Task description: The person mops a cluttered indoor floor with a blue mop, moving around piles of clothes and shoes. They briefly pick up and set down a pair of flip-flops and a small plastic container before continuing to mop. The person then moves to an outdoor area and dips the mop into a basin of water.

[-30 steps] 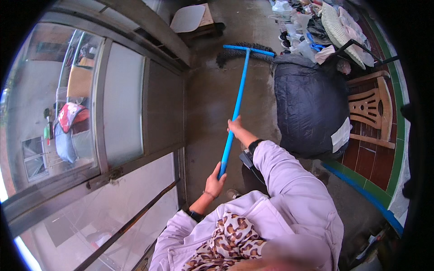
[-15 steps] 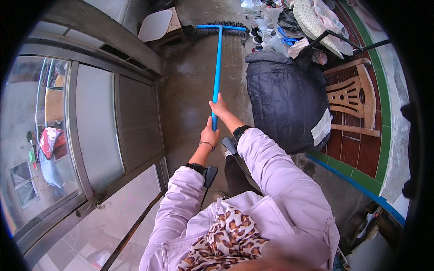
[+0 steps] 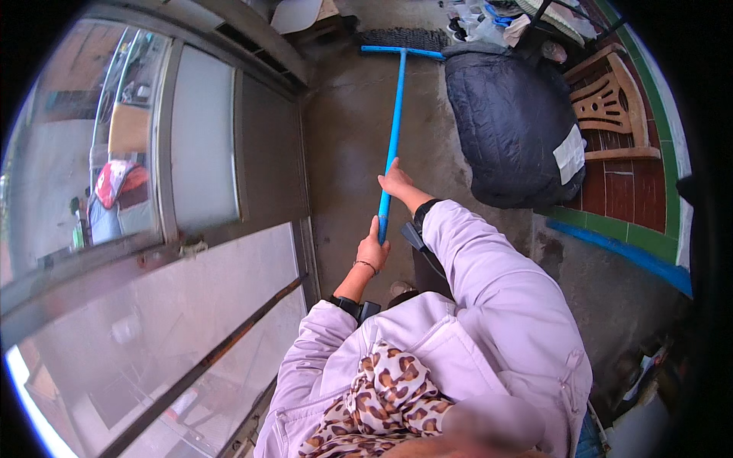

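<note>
Both my hands grip the long blue handle of a flat dust mop (image 3: 395,114). My left hand (image 3: 372,250) is wrapped round the handle's near end. Further up, my right hand (image 3: 395,180) closes round it too, its thumb lying along the pole. At the far end, the wide blue crossbar joins a dark grey fringed mop head (image 3: 405,38) that lies on the concrete floor (image 3: 343,153). The crossbar's right end comes close to a dark puffy bundle.
The dark quilted bundle (image 3: 508,126) stands on the right, in front of a wooden chair (image 3: 611,99). Bags and shoes (image 3: 477,23) are heaped at the far right. A metal-framed glass door (image 3: 202,130) lines the left, and a white-seated stool (image 3: 301,14) is at the far left.
The view has shifted, so the door fills more of the left and the stool sits nearer the top edge. The mop head is now closer to the bundle. Both hands keep their grip.
</note>
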The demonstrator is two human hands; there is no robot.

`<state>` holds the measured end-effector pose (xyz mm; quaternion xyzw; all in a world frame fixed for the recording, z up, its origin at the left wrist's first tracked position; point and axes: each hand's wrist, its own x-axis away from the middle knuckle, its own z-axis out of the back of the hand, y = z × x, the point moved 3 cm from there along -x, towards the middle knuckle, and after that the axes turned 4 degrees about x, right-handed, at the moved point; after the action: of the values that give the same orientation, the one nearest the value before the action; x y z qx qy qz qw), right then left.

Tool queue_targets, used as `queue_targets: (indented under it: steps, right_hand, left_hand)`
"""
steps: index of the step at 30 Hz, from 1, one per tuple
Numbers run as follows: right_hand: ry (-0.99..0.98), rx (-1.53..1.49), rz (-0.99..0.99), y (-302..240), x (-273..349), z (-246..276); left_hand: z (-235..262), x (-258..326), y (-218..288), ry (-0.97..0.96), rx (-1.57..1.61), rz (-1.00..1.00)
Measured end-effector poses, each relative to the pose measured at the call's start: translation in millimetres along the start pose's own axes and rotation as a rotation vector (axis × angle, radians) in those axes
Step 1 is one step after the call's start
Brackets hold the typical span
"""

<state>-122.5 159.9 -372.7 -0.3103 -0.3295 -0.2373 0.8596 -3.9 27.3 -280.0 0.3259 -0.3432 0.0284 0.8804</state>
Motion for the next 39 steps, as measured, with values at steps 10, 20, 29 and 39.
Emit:
queue_targets:
  steps: [10, 20, 29, 39]
  right_hand:
    - [-0.253, 0.046, 0.028, 33.5, 128.9, -112.6]
    - [-0.536, 0.092, 0.054, 97.6, 194.7, -200.4]
    - [-0.802, -0.094, -0.033, 136.2, 233.2, -225.8]
    - [-0.060, -0.341, -0.197, 168.4, 212.6, -214.1]
  left_hand:
    - [-18.8, 156.5, -122.8, 0.008, -0.106, -0.050]
    - [-55.3, 339.6, -232.5, -0.177, -0.079, 0.040]
    - [-35.2, 485.8, -183.2, -0.132, 0.491, -0.034]
    - [-53.5, 475.3, -83.9, -0.090, 0.984, 0.312]
